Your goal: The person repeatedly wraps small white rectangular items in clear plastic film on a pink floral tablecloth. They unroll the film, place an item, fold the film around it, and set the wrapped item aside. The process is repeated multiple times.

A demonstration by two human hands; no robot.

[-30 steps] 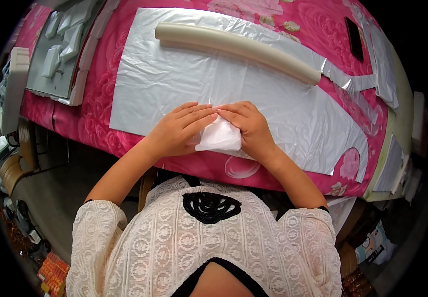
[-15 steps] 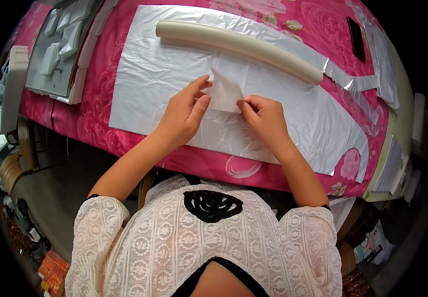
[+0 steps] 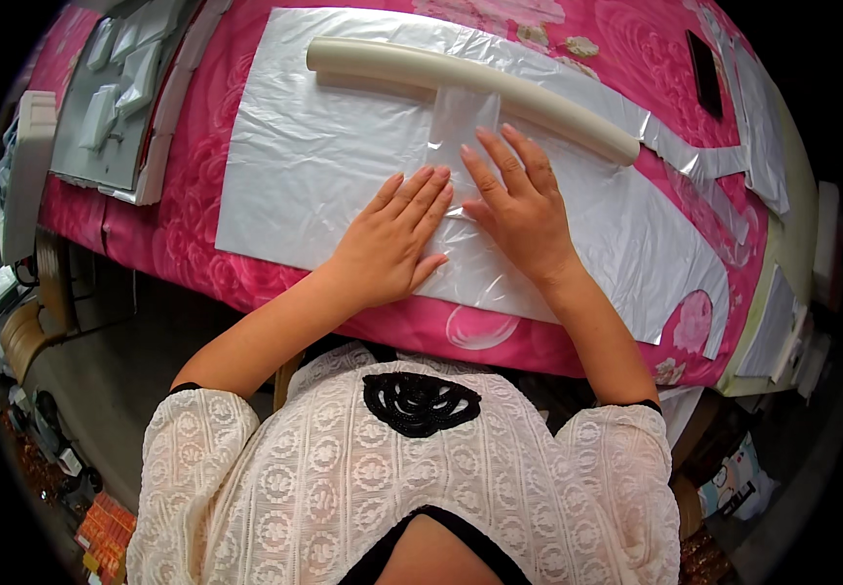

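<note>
A large silvery-white plastic sheet lies spread over the table. Across its far part rests a long cream-coloured tube or roll. A small, see-through plastic piece lies on the sheet, its far end reaching the tube's near side. Flat on the sheet, at the near left of this piece, is my left hand, fingers stretched out. My right hand has its fingers spread at the piece's near right side. I see nothing held in either hand, though they hide part of the sheet between them.
A pink flowered cloth covers the table. At the far left stands a grey tray with several white packets. A black phone lies at the far right, near clear plastic strips. A wooden chair stands at the left.
The small plastic piece was held up between both hands. Now it lies farther away against the tube, and both hands have opened flat, the left shifted slightly right and nearer.
</note>
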